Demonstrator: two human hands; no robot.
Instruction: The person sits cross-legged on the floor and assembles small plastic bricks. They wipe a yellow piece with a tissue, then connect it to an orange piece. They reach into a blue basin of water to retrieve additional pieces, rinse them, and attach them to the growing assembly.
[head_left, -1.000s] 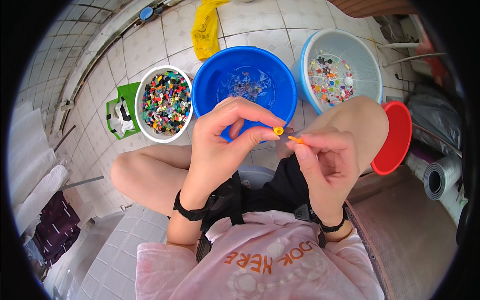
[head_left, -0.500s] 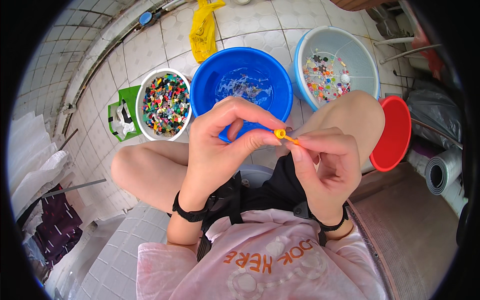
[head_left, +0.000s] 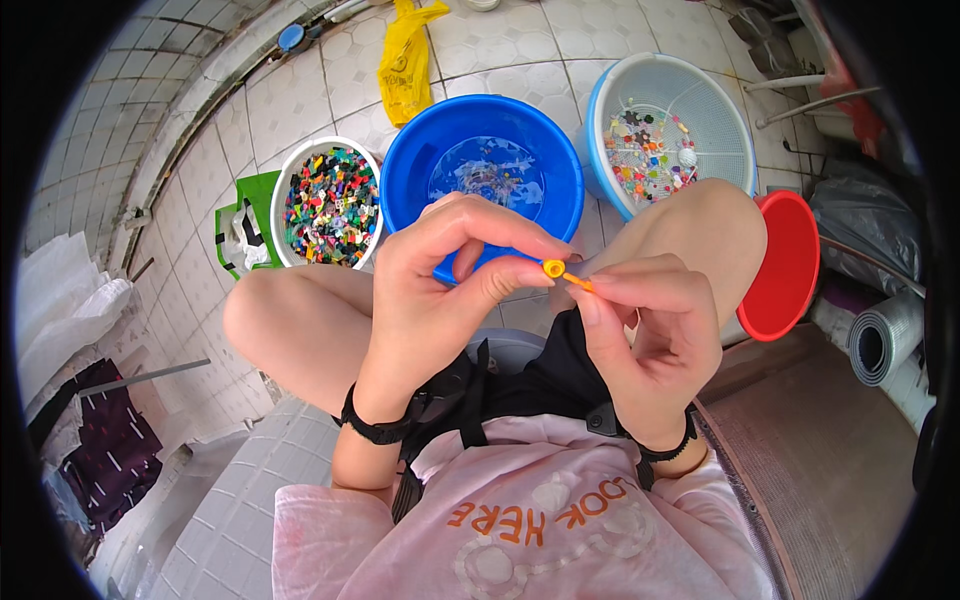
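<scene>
In front of me, over the near rim of the blue basin (head_left: 400, 135), my two hands meet at a small plastic part. My left hand (head_left: 435, 275) is closed, thumb and forefinger pinching a small yellow ring-ended piece (head_left: 554, 269) whose round hole faces up. From its side a thin orange stick-like piece (head_left: 577, 281) runs to my right hand (head_left: 660, 335), which pinches the far end between thumb and fingers. Whether the two are joined or one part, I cannot tell. Water and small loose bits show inside the basin.
Left of the basin stands a white tub (head_left: 281, 225) of many-coloured small bricks, beside a green bag (head_left: 262, 195). A white strainer (head_left: 735, 135) with colourful bits rests at right, near a red basin (head_left: 785, 270). A yellow plastic bag (head_left: 405, 75) lies beyond on the tiles.
Both hands have shifted very slightly left with the yellow and orange pieces, still pinched between them. The yellow ring end looks slightly turned, its hole facing me more.
</scene>
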